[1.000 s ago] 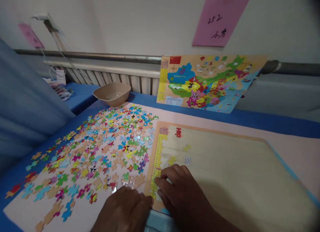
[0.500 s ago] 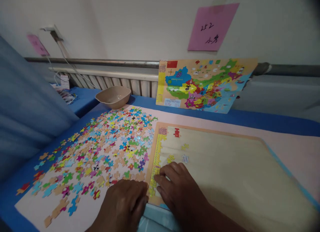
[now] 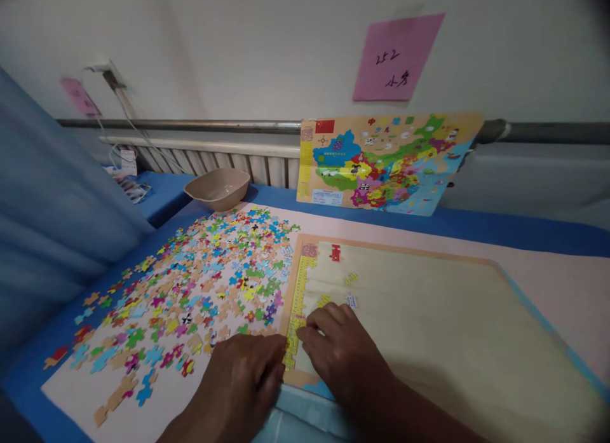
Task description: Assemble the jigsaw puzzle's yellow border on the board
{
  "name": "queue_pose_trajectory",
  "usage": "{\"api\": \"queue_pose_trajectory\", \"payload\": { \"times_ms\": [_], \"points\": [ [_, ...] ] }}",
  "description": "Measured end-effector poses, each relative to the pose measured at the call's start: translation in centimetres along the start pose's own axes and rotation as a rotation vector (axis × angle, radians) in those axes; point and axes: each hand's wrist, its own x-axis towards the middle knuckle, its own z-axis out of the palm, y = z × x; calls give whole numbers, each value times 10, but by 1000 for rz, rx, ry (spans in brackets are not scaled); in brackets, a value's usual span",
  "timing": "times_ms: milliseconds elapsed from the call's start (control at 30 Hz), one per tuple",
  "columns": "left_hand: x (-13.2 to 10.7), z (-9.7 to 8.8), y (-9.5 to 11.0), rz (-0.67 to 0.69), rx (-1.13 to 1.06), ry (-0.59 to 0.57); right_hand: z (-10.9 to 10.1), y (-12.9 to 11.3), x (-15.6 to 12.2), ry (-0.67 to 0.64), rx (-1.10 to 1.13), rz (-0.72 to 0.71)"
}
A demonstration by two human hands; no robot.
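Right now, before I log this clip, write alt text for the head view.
A person's left hand and right hand are at the near left edge of a wooden China map puzzle board, beside scattered colourful jigsaw pieces. A filled-in China map board leans behind them, near a tan bowl.

Before us, loose puzzle pieces on paper sheet; wooden map tray right of them. Behind pieces, bowl, then radiator. Behind tray, finished map puzzle leaning against rail.
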Motion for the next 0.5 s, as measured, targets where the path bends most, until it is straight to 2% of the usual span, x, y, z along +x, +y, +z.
{"api": "queue_pose_trajectory", "payload": {
  "times_ms": [133, 500],
  "points": [
    [1, -2, 0, -13, -11, -22, -2, -1, 1, 21, -8, -23],
    [7, 1, 7, -58, 50, -60, -6, -1, 1, -46, -38, -15]
  ]
}}
